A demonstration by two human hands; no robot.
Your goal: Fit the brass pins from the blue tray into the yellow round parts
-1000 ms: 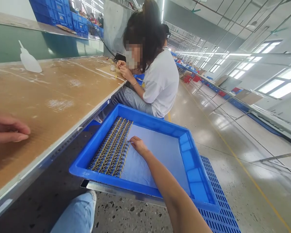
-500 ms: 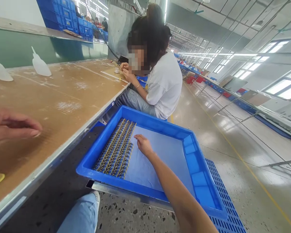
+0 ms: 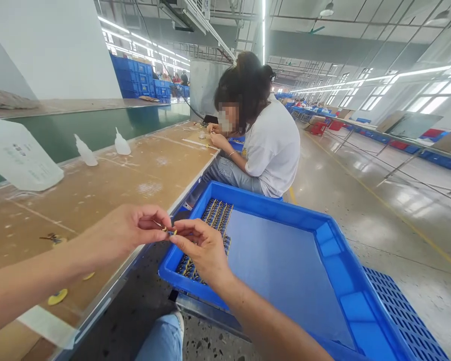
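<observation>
Our left hand (image 3: 130, 231) and right hand (image 3: 201, 245) pinch one small brass fitting (image 3: 170, 231) together, raised above the blue tray (image 3: 325, 235) for handling.

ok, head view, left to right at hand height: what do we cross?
Yellow disc on the brown bench → left hand → small brass part pinched between both hands → right hand → blue tray → blue slatted crate.
</observation>
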